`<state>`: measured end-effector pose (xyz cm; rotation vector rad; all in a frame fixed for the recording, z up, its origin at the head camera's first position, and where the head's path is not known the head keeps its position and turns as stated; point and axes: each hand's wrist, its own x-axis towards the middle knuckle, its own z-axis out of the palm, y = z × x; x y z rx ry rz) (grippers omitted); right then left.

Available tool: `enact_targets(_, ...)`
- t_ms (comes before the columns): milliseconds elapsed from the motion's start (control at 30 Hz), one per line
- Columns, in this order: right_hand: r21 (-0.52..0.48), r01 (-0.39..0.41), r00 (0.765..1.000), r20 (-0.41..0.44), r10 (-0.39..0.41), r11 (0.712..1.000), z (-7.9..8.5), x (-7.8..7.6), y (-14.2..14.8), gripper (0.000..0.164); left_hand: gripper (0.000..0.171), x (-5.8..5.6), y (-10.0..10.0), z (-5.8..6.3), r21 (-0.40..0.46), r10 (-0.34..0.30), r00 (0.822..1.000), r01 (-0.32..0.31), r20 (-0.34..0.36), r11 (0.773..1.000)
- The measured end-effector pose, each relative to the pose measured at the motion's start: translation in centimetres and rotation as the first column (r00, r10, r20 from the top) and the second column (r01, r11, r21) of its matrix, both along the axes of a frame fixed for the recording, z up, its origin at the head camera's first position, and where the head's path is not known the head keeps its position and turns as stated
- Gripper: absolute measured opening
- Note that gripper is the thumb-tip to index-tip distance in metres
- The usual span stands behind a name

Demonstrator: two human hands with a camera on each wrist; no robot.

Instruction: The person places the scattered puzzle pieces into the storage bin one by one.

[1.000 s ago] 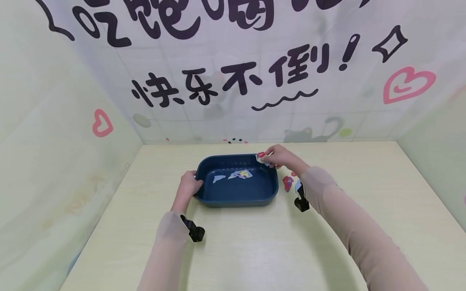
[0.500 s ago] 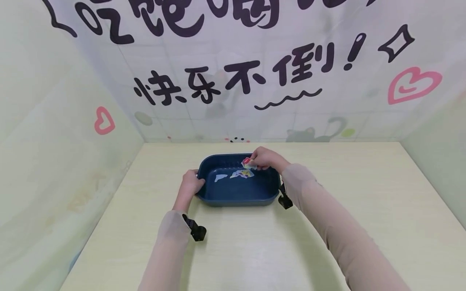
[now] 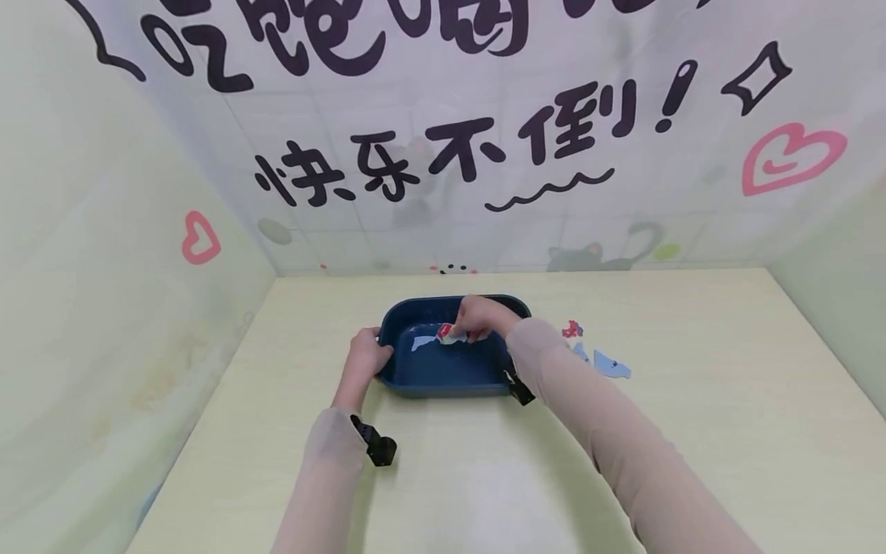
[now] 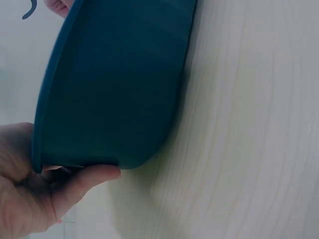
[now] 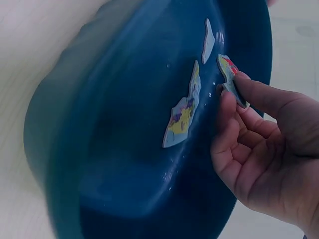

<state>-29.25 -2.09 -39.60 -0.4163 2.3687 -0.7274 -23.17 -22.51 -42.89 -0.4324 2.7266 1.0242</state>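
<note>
A dark blue plastic basin (image 3: 450,378) stands on the table, and my left hand (image 3: 365,354) grips its left end at the rim. In the left wrist view the thumb (image 4: 89,181) lies against the basin's outer wall. My right hand (image 3: 482,317) is inside the basin near its far wall. It pinches a small flat map puzzle piece (image 5: 229,68) with red and pale blue print between thumb and fingers. Two more pieces lie on the basin floor: a yellow and purple piece (image 5: 182,118) and a narrow pale blue piece (image 5: 208,42).
On the table (image 3: 443,469), right of the basin, lie a red piece (image 3: 572,329), a small pale blue piece (image 3: 580,352) and a larger pale blue piece (image 3: 612,364). A printed cloth backdrop (image 3: 415,238) rises behind the table's far edge.
My right hand has moved left and down, from the basin's far right corner into it, carrying the pinched piece. Pieces on the right have come out from behind the forearm. The left hand keeps its grip.
</note>
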Motion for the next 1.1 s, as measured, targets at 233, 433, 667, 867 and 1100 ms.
enact_targets(233,0.055,-0.068,0.993,0.105,0.062,0.996,-0.4,-0.1,-2.1,0.010,0.046,0.0,-0.1,-0.3,-0.017,-0.003,1.000,0.003,-0.007,1.000)
enact_targets(433,0.087,-0.141,0.984,0.124,0.130,0.986,-0.1,-0.3,-3.4,0.013,0.043,-0.1,0.0,-0.3,-0.037,-0.014,0.999,0.012,-0.048,0.999)
enact_targets(667,0.113,-0.150,0.978,0.161,0.131,0.982,-0.8,-0.5,-4.2,0.013,0.040,0.1,0.3,-0.3,-0.054,-0.025,0.995,0.020,-0.100,0.998)
enact_targets(867,0.120,-0.089,0.984,0.167,0.068,0.989,-1.3,-0.4,-4.8,0.019,0.040,0.2,0.1,-0.5,-0.045,-0.015,0.994,0.011,-0.110,0.999)
enact_targets(1100,0.191,-0.097,0.990,0.122,0.074,0.977,-1.6,-0.5,-5.8,0.031,0.037,0.1,-0.1,-0.7,-0.036,-0.009,0.993,0.005,-0.114,0.999)
